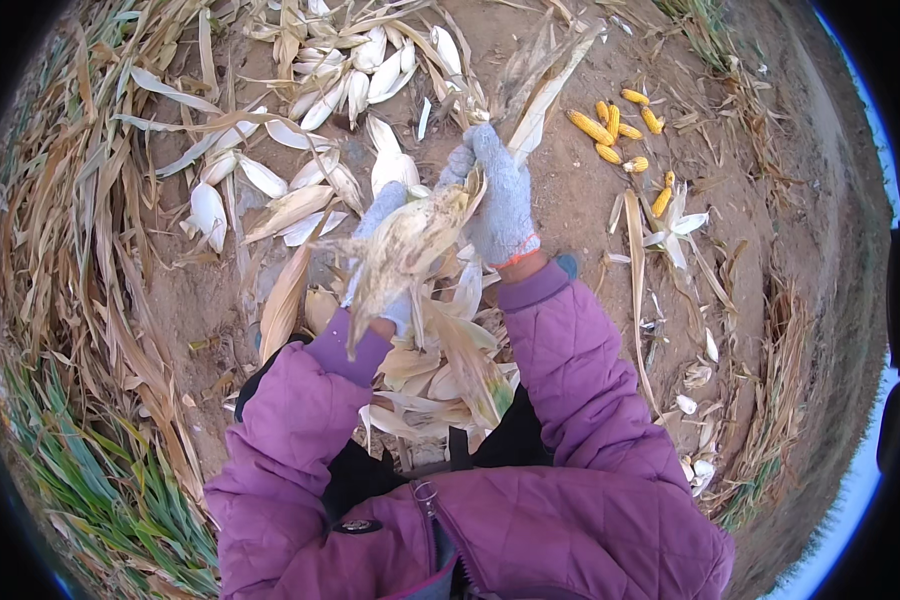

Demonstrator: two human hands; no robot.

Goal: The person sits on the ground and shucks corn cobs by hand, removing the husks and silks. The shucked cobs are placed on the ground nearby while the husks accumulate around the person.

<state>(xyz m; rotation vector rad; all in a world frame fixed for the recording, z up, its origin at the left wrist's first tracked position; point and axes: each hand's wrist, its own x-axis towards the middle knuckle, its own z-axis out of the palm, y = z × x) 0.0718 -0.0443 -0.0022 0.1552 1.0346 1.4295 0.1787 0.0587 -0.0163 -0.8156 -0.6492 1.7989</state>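
Observation:
An ear of corn in a dry, dark-spotted husk [414, 234] slants across the middle, its ragged tip pointing down towards my left sleeve. My left hand [382, 206], in a grey knit glove, is wrapped around it from behind, partly hidden by the husk. At the upper, stalk end my gloved right hand [501, 199] has its fingers curled against the ear. Long dry husk leaves [543, 97] stick out just beyond the right-hand fingers; whether that hand holds them too, I cannot tell. Loose husks [442, 375] are heaped between my legs.
Several bare yellow corn cobs [607, 131] lie on the soil to the right. Ears in pale husks [360, 71] are piled ahead, with more husked ears [208, 214] at left. Dry corn stalks [97, 187] and green leaves [97, 472] line the left side. An opened husk [673, 229] lies right.

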